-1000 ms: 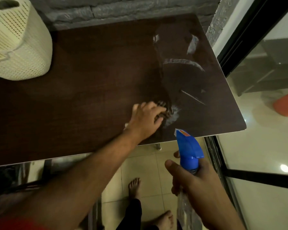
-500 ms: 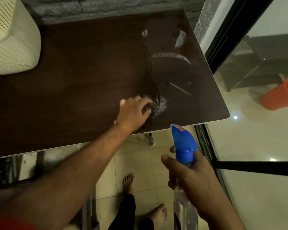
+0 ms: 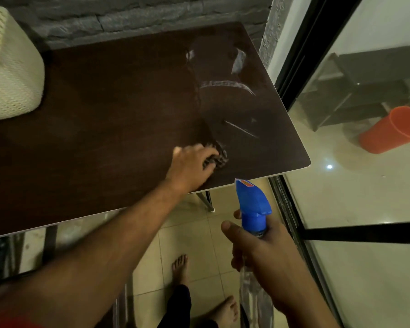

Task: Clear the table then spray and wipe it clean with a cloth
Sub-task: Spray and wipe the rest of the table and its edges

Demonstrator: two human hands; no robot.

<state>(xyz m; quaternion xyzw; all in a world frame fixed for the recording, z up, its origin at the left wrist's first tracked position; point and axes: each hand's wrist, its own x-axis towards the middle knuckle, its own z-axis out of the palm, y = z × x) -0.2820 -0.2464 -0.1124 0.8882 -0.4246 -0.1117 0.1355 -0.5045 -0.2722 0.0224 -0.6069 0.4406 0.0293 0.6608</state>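
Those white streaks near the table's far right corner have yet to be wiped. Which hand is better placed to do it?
Left. The left hand already presses the dark cloth onto the table, just short of the white streaks. The right hand is off the table edge, its grip taken up by the blue-headed spray bottle.

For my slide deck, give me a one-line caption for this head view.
Left hand wipes dark table with cloth; right hand holds spray bottle.

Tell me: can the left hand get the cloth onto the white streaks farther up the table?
Probably yes. The left hand holds the cloth on the table, and only bare tabletop lies between it and the streaks.
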